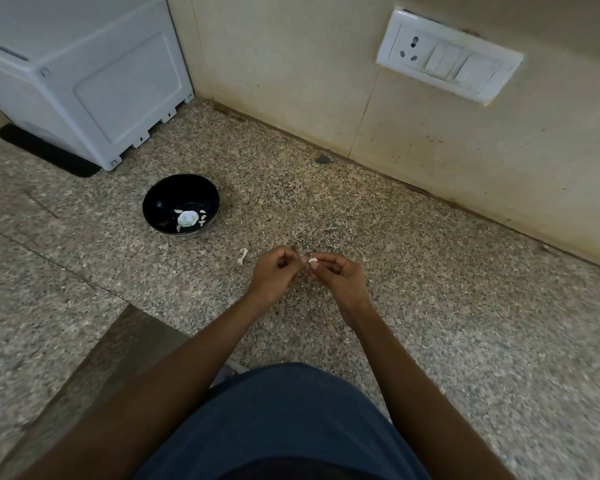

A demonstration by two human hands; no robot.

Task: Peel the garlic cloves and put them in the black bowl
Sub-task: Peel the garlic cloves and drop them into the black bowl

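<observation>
- Both hands meet over the desk — left hand (274, 268) and right hand (336, 271) pinching one garlic clove (312, 260) between fingertips; peeling is under way.
- Left of the hands lies a skin scrap (243, 255).
- Farther left, the black bowl (160, 199) holds peeled pieces — next, strip the skin, then reach there.

Bowl (181, 204) on counter (430, 306), garlic (187, 218) inside; appliance (84, 74) behind-left of bowl, peel scrap (243, 256) before-right, both hands (274, 271) (340, 275) farther right (fingertips meeting), wall socket (449, 65) behind-right.
</observation>
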